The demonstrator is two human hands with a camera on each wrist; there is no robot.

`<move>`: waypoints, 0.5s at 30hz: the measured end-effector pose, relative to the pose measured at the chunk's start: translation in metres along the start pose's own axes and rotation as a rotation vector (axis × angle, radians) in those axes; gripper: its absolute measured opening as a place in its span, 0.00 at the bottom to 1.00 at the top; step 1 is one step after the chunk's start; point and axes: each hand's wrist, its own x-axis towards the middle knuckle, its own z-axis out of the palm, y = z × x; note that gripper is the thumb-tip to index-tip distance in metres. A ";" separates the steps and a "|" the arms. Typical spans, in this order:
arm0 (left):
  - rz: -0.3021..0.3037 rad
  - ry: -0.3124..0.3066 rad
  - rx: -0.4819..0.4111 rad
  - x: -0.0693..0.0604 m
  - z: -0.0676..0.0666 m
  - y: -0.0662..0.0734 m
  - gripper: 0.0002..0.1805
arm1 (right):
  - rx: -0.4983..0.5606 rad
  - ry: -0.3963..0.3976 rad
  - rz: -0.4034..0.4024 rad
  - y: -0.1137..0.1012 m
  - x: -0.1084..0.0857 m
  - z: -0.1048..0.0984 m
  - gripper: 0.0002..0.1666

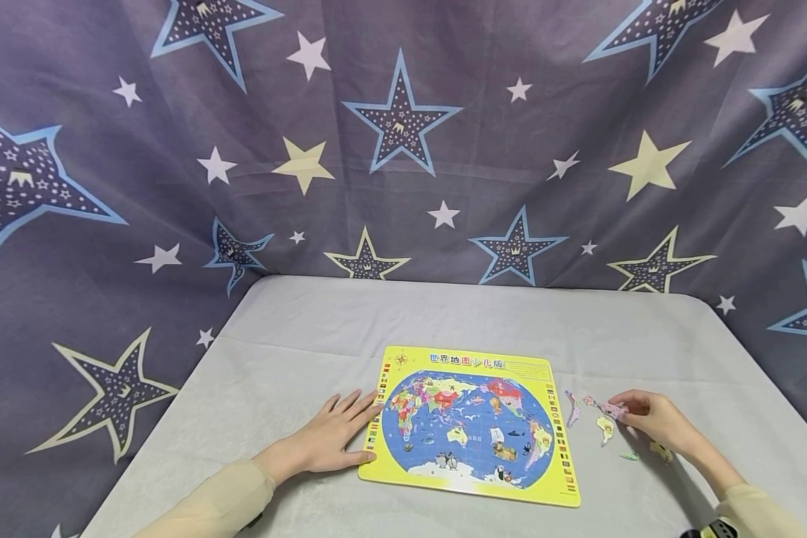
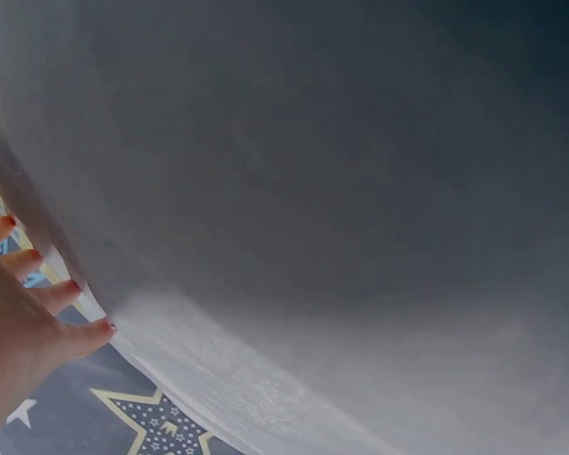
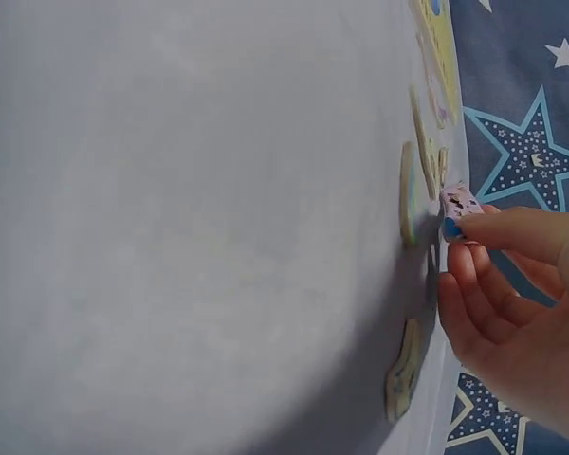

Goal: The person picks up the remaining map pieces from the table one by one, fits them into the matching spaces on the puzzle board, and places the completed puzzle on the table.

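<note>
A yellow-framed world map board (image 1: 471, 489) lies flat on the grey table. My left hand (image 1: 329, 437) rests at its left edge with fingers spread; the left wrist view shows that hand (image 2: 28, 313) at the lower left. Right of the board, my right hand (image 1: 652, 418) pinches a pink puzzle piece (image 1: 612, 410) between thumb and fingers. The right wrist view shows the hand (image 3: 522, 284) holding the pink piece (image 3: 458, 204), which has a blue patch. Beside it lie a purple piece (image 1: 573, 409), a pale yellow piece (image 1: 605, 430) and a small green piece (image 1: 628, 456).
Another yellowish piece (image 1: 660, 450) lies under the right wrist, also visible in the right wrist view as a loose piece (image 3: 402, 370). Behind the table (image 1: 309, 321) hangs a dark curtain (image 1: 350, 202) with stars.
</note>
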 end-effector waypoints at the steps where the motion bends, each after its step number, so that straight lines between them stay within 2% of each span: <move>1: 0.003 0.002 0.002 0.000 0.000 0.000 0.43 | -0.001 0.011 -0.012 -0.001 0.000 0.000 0.12; 7: 0.007 0.006 0.008 0.001 0.001 -0.001 0.43 | -0.015 0.048 -0.075 -0.007 0.002 0.000 0.10; 15: 0.001 -0.004 -0.006 0.000 0.001 -0.001 0.43 | 0.011 0.018 -0.064 -0.016 0.008 0.006 0.10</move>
